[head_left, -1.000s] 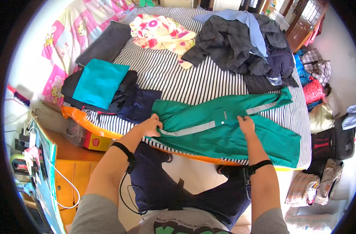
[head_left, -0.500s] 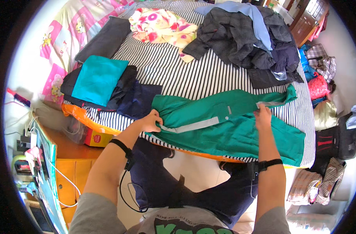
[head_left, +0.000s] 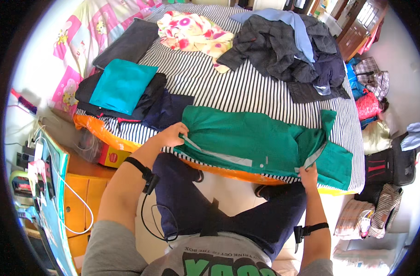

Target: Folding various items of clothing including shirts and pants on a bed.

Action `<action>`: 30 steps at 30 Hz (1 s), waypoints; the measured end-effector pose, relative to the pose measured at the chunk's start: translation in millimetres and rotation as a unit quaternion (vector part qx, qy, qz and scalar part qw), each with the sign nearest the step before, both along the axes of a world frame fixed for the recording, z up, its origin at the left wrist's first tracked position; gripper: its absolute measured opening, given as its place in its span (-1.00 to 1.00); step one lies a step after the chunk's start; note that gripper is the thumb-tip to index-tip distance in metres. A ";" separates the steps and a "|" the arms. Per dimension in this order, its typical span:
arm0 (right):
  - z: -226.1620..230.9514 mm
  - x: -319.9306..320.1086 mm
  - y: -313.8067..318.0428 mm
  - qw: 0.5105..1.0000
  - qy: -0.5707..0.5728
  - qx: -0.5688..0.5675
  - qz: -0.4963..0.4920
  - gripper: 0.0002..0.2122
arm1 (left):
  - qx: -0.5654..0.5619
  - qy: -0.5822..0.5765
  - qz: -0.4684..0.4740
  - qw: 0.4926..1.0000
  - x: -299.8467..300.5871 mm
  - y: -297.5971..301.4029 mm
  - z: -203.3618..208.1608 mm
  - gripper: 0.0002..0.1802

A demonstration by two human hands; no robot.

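A long green garment with grey strips and small pale marks lies across the near edge of the bed; its exact kind is unclear. At its left end my left hand is closed on the fabric beside a grey strip. My right hand pinches a grey-banded part of it at the front edge, right of the middle. A narrow sleeve-like end sticks up at the upper right, and a broad flap spreads to the right of my right hand.
Striped bedding covers the bed. Left is a stack with a folded teal cloth on top. A dark clothes heap and a floral cloth lie farther back. A wooden cabinet stands at left, bags at right.
My right hand has come toward me to the bed's front edge, drawing the garment's upper right part over. My left hand keeps its grip at the left end.
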State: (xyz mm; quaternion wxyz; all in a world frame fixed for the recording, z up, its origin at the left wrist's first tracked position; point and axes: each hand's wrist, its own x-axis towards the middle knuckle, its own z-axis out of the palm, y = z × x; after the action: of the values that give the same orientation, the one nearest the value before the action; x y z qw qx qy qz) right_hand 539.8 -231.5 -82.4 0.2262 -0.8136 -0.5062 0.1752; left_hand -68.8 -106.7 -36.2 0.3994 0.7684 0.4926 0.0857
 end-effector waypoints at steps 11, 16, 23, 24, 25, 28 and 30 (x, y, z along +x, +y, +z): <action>108.8 -83.6 27.5 0.943 -0.261 -0.204 0.037 -0.63 | 0.098 0.134 0.000 0.986 10.1 -13.7 16.9 -0.68; 89.3 -78.4 81.3 0.958 -0.154 0.057 0.236 -0.71 | 0.162 0.222 0.057 0.960 20.4 7.5 20.0 -0.75; 64.4 -99.4 123.4 0.953 -0.130 0.051 0.268 -0.47 | 0.199 0.103 0.248 0.943 23.1 52.5 -23.5 -0.60; 61.5 -100.8 121.7 0.954 -0.129 0.049 0.267 -0.47 | 0.172 0.101 0.297 0.934 23.0 58.4 -30.0 -0.56; 62.2 -102.8 117.3 0.955 -0.172 -0.035 0.240 -0.39 | 0.170 0.101 0.295 0.935 25.9 62.0 -30.6 -0.56; 62.2 -101.0 117.1 0.941 -0.226 -0.145 0.205 -0.28 | 0.100 0.033 0.381 0.918 29.6 71.0 -33.5 -0.52; 61.0 -98.3 120.3 0.935 -0.239 -0.171 0.199 -0.25 | 0.085 0.025 0.401 0.912 25.8 78.0 -39.0 -0.47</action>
State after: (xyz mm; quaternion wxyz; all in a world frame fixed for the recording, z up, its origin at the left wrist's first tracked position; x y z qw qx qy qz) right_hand 441.5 -111.2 -21.3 -0.0838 -0.7404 -0.6593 0.1006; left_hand -42.9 -28.6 -75.2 0.2522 0.5388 0.7602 0.2612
